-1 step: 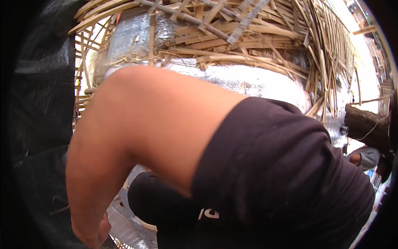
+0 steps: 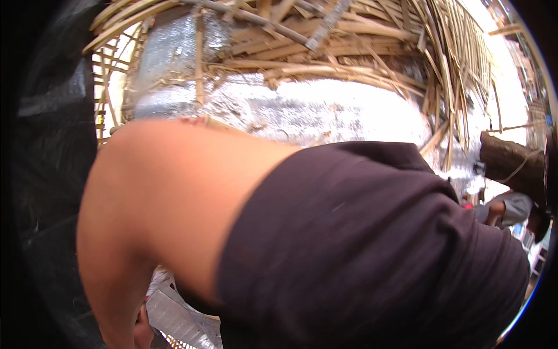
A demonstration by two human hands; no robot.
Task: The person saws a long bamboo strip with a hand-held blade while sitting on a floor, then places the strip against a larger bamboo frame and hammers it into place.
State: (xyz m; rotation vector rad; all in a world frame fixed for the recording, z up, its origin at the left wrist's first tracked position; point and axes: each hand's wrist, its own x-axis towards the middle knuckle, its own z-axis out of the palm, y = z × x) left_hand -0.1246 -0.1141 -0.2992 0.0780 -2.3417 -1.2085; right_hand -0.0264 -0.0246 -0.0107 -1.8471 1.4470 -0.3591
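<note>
A bare arm in a short dark sleeve fills much of the view. It reaches in from the right side, so I take it as my right arm. Its elbow juts up at the left, and the forearm drops to the lower left edge. There my right hand point(image 2: 142, 333) shows only in part behind the forearm. Its fingers look bent, and what they hold, if anything, is hidden. Beside it lies a flat grey sheet point(image 2: 174, 314). My left hand does not show. Above the upper arm, a small skin-toned shape next to a pale strip point(image 2: 221, 124) is too blurred to name.
Split bamboo strips point(image 2: 325, 72) lie and stand across the far side over shiny silver sheeting point(image 2: 349, 107). Black sheeting point(image 2: 52, 174) hangs at the left. At the right are a dark brown log point(image 2: 505, 163) and another person in grey point(image 2: 516, 208).
The arm and sleeve have shifted left, and the elbow sits lower. More silver sheeting shows above the arm. The dark rounded shape and white print beneath it are now covered.
</note>
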